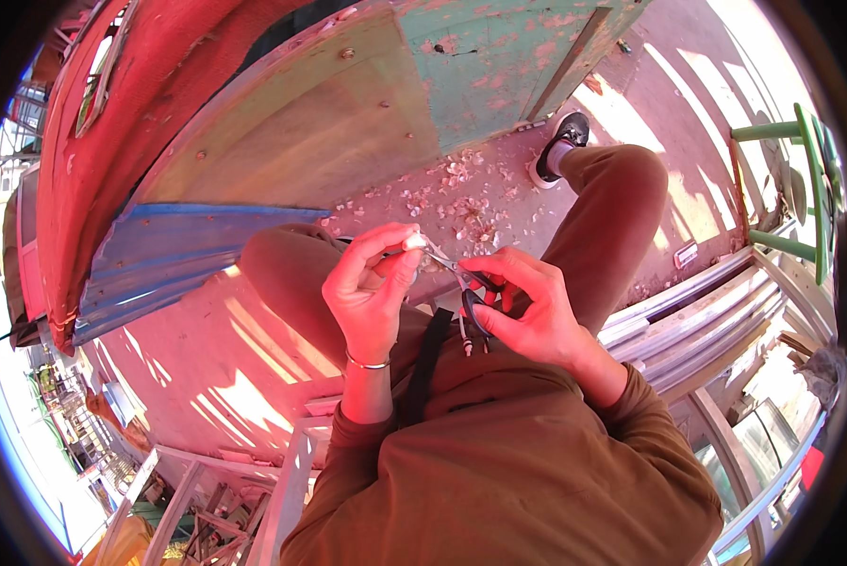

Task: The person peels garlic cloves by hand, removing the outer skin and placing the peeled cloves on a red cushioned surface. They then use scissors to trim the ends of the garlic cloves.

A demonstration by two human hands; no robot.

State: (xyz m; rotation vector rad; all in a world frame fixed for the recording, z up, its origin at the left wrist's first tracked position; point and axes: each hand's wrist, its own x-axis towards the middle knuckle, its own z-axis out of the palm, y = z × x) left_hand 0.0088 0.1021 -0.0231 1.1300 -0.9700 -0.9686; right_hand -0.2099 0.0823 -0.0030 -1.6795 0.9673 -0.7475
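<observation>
My left hand [374,281] pinches a small whitish piece [414,242] between thumb and forefinger; its exact kind is too small to make out. A thin metal bracelet circles that wrist. In my right hand [529,307] is a pair of scissors [474,304] with black handle loops and short metal blades. The blades point up and left, and their tips meet or nearly touch the whitish piece. Both hands are held above my lap, over brown trousers [603,226].
Pale flakes [466,193] lie scattered on the floor ahead, between my legs. A worn board [320,123] with green and brown sections leans beyond, beside a red cloth [159,104] and blue corrugated sheet [169,247]. A green frame [810,189] and stacked pale lengths [697,325] are on the right.
</observation>
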